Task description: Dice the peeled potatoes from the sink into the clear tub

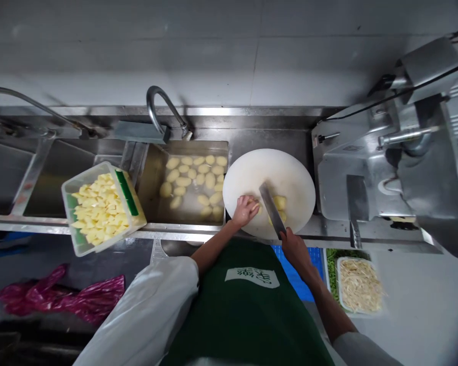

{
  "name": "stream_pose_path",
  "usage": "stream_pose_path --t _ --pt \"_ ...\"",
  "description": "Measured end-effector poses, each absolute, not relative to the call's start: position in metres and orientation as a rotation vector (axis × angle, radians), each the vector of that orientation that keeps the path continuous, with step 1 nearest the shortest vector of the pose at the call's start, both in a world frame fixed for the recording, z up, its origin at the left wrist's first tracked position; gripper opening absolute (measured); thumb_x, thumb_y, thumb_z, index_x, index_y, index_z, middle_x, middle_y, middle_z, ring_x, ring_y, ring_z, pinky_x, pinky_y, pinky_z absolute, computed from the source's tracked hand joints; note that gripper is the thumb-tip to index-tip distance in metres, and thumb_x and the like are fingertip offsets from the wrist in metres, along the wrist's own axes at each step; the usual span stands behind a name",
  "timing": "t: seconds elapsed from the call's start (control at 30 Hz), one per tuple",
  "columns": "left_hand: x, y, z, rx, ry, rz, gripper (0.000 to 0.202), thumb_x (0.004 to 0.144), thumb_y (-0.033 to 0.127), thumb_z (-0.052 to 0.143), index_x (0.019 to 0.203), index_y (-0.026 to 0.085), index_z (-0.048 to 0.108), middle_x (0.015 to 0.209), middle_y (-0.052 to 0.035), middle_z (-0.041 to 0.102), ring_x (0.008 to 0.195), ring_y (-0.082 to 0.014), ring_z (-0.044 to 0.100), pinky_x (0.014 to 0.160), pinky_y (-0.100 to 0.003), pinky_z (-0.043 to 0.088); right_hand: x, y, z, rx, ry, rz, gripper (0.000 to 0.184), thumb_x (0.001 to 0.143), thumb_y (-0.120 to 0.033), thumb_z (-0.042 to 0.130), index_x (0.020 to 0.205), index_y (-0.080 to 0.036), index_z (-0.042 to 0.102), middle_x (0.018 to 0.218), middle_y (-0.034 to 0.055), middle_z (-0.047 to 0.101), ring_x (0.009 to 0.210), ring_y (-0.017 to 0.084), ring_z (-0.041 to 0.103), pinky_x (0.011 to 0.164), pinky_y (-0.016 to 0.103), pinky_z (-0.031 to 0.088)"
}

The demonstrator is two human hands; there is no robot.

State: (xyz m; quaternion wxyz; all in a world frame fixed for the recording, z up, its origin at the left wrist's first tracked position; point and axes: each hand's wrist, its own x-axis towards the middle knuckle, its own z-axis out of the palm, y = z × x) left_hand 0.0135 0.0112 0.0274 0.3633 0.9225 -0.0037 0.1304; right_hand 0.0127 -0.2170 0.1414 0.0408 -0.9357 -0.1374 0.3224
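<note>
Potato pieces [281,204] are lying at four o'clock on the white board [269,163], just beside the knife [272,207]. At five o'clock, the right hand [294,250] is gripping the knife by its handle. At eight o'clock, the left hand [246,209] is curling around a small chunk [257,207]. Toward nine o'clock, whole potatoes [210,180] are sitting in the water-filled sink [148,190], and beyond, a tub [138,217] is holding cut potatoes [101,208].

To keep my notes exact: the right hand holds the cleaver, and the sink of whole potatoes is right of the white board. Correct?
One side is wrong: in the head view, the sink of whole potatoes is left of the white board.
</note>
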Motion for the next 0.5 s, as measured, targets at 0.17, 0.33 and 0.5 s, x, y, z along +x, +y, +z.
stream_pose_path --t 0.17,0.33,0.5 --pt "0.007 0.019 0.027 2.304 -0.08 0.347 0.02 0.099 0.029 0.048 0.102 0.021 0.066 0.102 -0.0102 0.058 0.101 -0.0243 0.051 0.093 -0.044 0.044 -0.004 -0.214 0.159 -2.876 -0.454 1.109 0.027 0.106 -0.027 0.024 0.106 -0.017 0.049 0.082 0.0095 0.07 0.073 0.021 0.068 0.058 0.029 0.022" --pt "0.009 0.019 0.027 2.304 -0.239 0.264 0.022 0.1 0.025 0.042 0.103 0.019 0.063 0.099 -0.0093 0.059 0.096 -0.0224 0.053 0.091 -0.042 0.047 -0.01 -0.219 0.166 -2.816 -0.559 1.148 0.025 0.105 -0.028 0.026 0.104 -0.018 0.049 0.079 0.0082 0.069 0.072 0.022 0.068 0.057 0.029 0.024" --pt "0.013 0.018 0.024 2.291 -0.234 0.277 0.022 0.101 0.025 0.042 0.104 0.018 0.063 0.102 -0.01 0.061 0.097 -0.022 0.056 0.09 -0.043 0.049 0.002 -0.209 0.155 -2.821 -0.579 1.179 0.024 0.105 -0.025 0.027 0.107 -0.015 0.049 0.082 0.0104 0.068 0.076 0.022 0.068 0.058 0.029 0.026"
